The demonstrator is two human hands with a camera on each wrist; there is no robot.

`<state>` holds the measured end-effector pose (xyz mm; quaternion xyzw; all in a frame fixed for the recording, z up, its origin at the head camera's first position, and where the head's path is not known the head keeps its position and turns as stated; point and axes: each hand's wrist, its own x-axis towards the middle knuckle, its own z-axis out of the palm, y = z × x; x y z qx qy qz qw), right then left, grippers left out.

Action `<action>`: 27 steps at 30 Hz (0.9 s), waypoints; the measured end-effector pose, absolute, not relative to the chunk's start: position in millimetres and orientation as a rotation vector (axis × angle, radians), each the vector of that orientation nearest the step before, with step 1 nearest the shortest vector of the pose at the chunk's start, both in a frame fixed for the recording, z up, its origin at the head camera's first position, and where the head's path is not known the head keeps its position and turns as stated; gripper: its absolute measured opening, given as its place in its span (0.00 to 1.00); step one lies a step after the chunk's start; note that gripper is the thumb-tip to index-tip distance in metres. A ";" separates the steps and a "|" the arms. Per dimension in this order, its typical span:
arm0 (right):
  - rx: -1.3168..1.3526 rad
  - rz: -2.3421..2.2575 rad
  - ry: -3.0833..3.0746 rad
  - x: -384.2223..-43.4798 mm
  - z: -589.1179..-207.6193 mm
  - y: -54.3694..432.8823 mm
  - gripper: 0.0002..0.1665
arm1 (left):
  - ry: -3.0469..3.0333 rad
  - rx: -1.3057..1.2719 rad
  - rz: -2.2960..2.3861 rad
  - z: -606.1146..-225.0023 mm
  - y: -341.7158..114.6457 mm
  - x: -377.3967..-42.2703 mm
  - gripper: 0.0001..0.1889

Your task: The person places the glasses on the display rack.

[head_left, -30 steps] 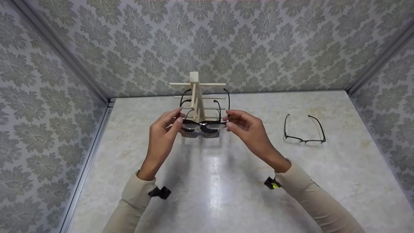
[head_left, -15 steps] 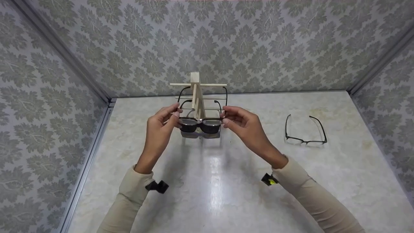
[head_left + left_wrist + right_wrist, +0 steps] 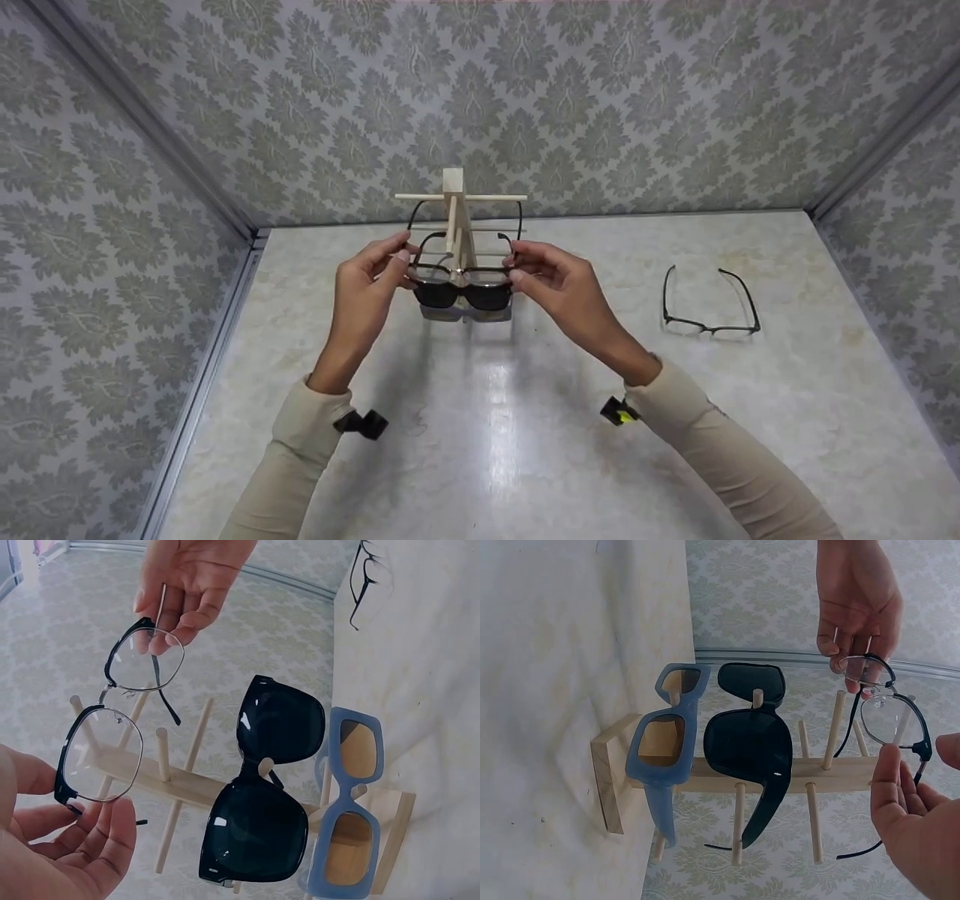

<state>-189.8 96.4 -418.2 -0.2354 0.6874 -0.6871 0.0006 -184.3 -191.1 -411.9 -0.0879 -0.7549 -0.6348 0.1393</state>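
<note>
Both hands hold one pair of browline eyeglasses (image 3: 73, 736), with clear lenses, dark upper rims and arms spread. My left hand (image 3: 361, 296) pinches it near the left hinge, and my right hand (image 3: 561, 289) near the right one. The lenses face me, and the arms reach back on either side of a wooden display stand (image 3: 453, 180) with crosswise pegs. Below them on the stand hang black sunglasses (image 3: 259, 829). Blue-framed sunglasses (image 3: 321, 861) with amber lenses sit lowest. In the right wrist view, the eyeglasses are level with the upper pegs.
Another pair of dark-rimmed eyeglasses (image 3: 752, 307) lies with arms unfolded on the marbled tabletop (image 3: 600, 465), to the right. Patterned wall panels (image 3: 622, 97) close in the back and sides. Bare pegs (image 3: 835, 727) jut out from the upper stand.
Both hands have carried the eyeglasses slightly back and to the left. Their rims have shifted away from the black sunglasses, which now show more fully beneath.
</note>
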 end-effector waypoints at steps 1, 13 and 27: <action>-0.743 -2.151 2.164 -190.4 -418.1 95.9 0.25 | -2.179 -0.252 -1.834 -411.7 -191.2 -184.8 0.19; -0.736 -2.076 2.237 -197.9 -423.5 92.2 0.27 | -2.185 -0.183 -1.888 -420.3 -187.8 -196.5 0.20; -0.718 -2.074 2.232 -200.6 -431.3 87.8 0.26 | -2.181 -0.133 -1.919 -429.0 -189.6 -203.0 0.20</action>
